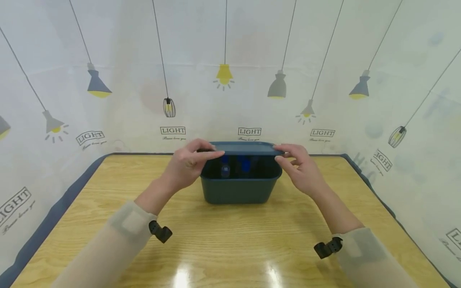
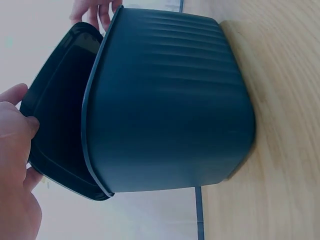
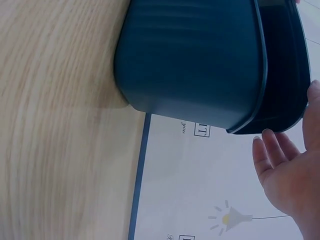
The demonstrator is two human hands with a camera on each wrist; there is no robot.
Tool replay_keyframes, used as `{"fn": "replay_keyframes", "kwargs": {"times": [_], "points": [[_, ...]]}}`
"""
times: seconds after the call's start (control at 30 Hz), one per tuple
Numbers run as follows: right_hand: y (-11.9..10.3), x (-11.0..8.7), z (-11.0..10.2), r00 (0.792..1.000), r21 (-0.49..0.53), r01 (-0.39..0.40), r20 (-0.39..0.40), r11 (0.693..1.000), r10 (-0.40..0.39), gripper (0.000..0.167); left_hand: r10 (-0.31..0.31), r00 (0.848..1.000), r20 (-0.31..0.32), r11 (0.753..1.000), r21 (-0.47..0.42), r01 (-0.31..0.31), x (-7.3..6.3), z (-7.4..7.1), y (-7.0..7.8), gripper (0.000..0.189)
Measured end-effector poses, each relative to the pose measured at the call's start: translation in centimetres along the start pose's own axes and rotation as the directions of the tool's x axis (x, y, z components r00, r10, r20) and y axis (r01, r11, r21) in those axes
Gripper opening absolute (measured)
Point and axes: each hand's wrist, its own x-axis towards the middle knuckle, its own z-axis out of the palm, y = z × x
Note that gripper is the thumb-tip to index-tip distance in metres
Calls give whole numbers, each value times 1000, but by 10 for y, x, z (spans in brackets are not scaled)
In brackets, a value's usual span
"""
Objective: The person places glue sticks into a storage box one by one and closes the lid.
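Note:
A dark blue-green storage bin stands on the table, and its lid is tilted over the opening. The lid's near edge is raised, while the far edge lies close to the bin's back rim. My left hand pinches the lid's left end, with the thumb along the near edge. At the opposite end, my right hand holds the lid's corner between thumb and fingers. Through the gap, a small clear bottle and a blue bottle cap show inside the bin. The rest of the contents is in shadow.
The light wooden table extends around the bin. Behind it hangs a pale cloth backdrop printed with lamps, with a dark blue border along the table's edges. Small black cameras are strapped at both wrists.

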Motion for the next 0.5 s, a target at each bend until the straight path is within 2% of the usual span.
{"fn": "replay_keyframes", "kwargs": {"times": [0.13,0.3,0.5], "points": [[5,-1,3,1000,-14,2,-2,1000,-2,34,0,1000,19,1000,-23,0,-4,2,2,45],[7,-4,4,1000,-23,16,3,1000,-16,30,-50,997,62,998,-33,52,-11,1,5,34],[12,-11,6,1000,-39,23,18,999,-22,27,-73,995,67,996,-41,76,-24,0,4,35]]}}
